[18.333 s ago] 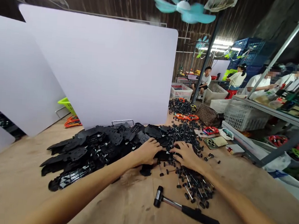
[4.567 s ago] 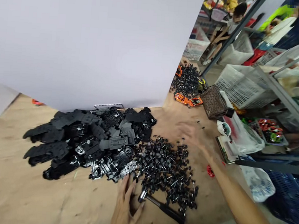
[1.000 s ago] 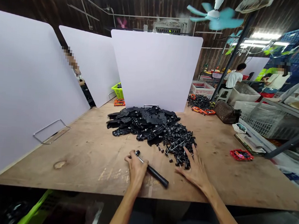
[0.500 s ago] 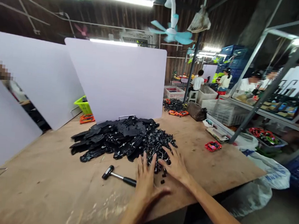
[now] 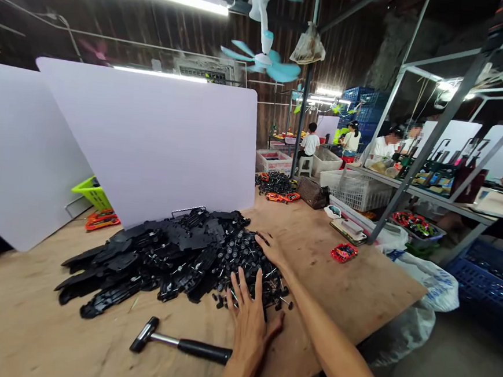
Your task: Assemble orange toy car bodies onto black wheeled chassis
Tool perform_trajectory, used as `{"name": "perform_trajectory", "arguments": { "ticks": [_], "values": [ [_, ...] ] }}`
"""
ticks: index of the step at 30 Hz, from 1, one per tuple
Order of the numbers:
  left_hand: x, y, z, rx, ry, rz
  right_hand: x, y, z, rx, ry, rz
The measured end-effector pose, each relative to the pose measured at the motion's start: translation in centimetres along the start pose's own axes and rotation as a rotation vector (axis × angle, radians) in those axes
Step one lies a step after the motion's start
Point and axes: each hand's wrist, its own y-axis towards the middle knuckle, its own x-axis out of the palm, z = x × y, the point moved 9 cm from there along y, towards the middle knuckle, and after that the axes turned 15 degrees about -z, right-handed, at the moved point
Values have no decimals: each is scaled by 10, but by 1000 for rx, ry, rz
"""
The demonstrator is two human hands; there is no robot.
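My left hand (image 5: 248, 313) lies palm down at the near edge of a heap of small black wheels on metal axles (image 5: 240, 250). Its fingers are spread, with the thumb out to the right. My right hand (image 5: 271, 253) reaches over the right side of the same heap, fingers stretched out and touching wheels. Against the heap's left side rests a pile of flat black plastic car chassis (image 5: 154, 256). A mallet (image 5: 204, 350) with a black head and grip lies left of my left wrist, its handle end close to the wrist.
A white board (image 5: 163, 141) stands behind the pile. On the wooden tabletop (image 5: 313, 286) are a red toy car (image 5: 344, 253), notebooks (image 5: 347, 231), a brown bag (image 5: 312, 192) and orange car bodies (image 5: 103, 220). A metal post (image 5: 421, 138) rises at the right. Several people work farther back.
My right hand has moved farther out along the heap's right side. My left hand stays at its near edge, where wheels have shifted and spread. The view has turned right and come closer.
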Motion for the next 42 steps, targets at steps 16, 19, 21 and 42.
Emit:
{"name": "perform_trajectory", "arguments": {
  "ticks": [16,19,21,42],
  "values": [
    [6,1,39,101,-44,-14,-39,-16,8,41,93,59],
    [2,-3,38,99,-45,-15,-18,-19,0,25,84,24],
    [0,-4,38,99,-38,-16,-4,-20,-9,7,61,17],
    [-13,52,69,206,-22,-161,-207,-140,48,114,-177,303]
  ]
}}
